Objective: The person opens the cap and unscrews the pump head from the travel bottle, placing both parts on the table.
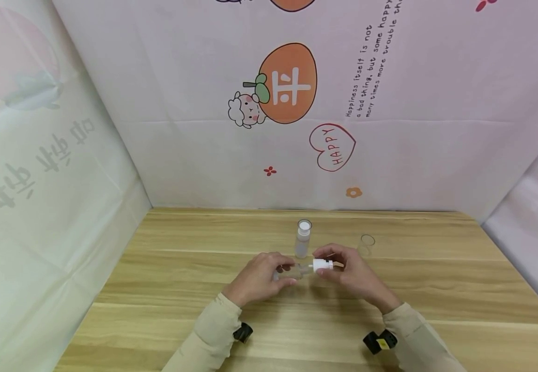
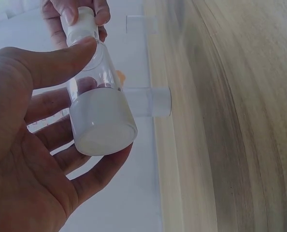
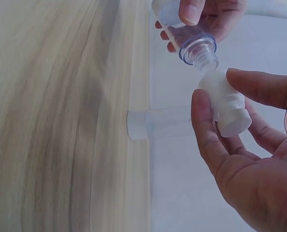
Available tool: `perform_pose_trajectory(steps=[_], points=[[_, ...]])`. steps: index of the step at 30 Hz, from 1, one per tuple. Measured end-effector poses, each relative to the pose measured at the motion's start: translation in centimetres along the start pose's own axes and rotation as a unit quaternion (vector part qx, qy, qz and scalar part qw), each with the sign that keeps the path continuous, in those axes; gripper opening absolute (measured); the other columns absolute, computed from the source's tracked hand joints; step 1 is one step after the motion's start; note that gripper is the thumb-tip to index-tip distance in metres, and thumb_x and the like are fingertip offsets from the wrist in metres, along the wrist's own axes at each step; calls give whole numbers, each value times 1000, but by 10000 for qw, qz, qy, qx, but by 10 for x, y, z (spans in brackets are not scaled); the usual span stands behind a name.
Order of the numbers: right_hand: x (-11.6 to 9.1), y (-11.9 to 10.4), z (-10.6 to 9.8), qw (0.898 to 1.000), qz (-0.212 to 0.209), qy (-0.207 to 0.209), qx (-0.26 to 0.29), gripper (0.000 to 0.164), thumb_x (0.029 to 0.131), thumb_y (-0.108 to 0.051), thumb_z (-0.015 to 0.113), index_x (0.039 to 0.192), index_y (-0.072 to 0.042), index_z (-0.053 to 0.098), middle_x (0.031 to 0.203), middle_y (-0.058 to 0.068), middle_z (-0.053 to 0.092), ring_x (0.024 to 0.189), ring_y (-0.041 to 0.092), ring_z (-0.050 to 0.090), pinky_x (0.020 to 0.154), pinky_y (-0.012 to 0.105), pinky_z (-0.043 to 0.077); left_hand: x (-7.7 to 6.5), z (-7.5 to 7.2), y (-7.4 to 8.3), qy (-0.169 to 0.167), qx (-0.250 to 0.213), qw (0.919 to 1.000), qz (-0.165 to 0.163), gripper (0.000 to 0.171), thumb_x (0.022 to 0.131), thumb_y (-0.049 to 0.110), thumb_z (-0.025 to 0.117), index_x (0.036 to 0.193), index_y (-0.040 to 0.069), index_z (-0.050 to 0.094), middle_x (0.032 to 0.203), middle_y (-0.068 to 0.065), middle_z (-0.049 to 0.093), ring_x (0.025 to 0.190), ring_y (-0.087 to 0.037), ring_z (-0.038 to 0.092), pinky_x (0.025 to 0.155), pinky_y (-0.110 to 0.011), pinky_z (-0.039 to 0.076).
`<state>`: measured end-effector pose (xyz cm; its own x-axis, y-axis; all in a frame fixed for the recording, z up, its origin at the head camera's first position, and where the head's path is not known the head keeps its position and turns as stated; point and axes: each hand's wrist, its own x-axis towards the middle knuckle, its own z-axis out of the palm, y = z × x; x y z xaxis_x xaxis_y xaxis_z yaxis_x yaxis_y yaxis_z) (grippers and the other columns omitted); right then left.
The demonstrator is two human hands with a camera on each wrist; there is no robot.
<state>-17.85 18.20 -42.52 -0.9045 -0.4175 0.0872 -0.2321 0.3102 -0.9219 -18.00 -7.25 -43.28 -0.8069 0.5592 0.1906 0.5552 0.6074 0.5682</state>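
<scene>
My left hand (image 1: 260, 278) grips a clear bottle (image 2: 101, 108) with a white base, fingers and thumb curled around its body. The bottle lies tilted, its threaded neck (image 3: 205, 54) pointing toward my right hand (image 1: 353, 273). Between thumb and fingers, the right hand pinches a white pump head (image 3: 225, 99). In the head view, the pump head's narrow end faces the bottle's neck. The two sit very close and in line; I cannot tell whether their threads touch. Both hands are above the table.
A second bottle (image 1: 302, 246) with a white top stands upright behind the hands. To its right, a clear cap (image 1: 365, 248) stands on the wooden table (image 1: 180, 279). A printed cloth (image 1: 203, 165) hangs at the table's back edge, with more cloth along both sides.
</scene>
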Motion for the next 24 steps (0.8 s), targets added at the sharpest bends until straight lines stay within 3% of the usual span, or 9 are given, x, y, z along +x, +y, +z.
perform_pose_trajectory(steps=[11, 16, 24], points=[[14, 13, -4, 9933, 282, 661, -910, 37, 91, -3, 75, 126, 3, 64, 111, 12, 66, 104, 29, 61, 88, 39, 52, -5, -1, -6, 62, 66, 10000, -4, 37, 89, 27, 80, 119, 6, 73, 108, -5, 73, 91, -12, 66, 79, -26, 54], [26, 24, -3, 9862, 448, 778, -1388, 33, 91, -2, 74, 122, 5, 67, 111, 15, 68, 104, 32, 64, 88, 45, 54, -5, -1, -7, 43, 71, 10000, -9, 37, 90, 26, 80, 119, 6, 73, 109, -5, 73, 92, -13, 66, 80, -26, 54], [37, 30, -3, 9815, 668, 817, -1595, 31, 91, -3, 74, 119, 7, 67, 112, 16, 69, 102, 31, 64, 87, 46, 54, -5, -1, -7, 67, 82, 9999, 3, 36, 90, 26, 80, 118, 5, 73, 109, -5, 73, 92, -12, 66, 80, -26, 54]])
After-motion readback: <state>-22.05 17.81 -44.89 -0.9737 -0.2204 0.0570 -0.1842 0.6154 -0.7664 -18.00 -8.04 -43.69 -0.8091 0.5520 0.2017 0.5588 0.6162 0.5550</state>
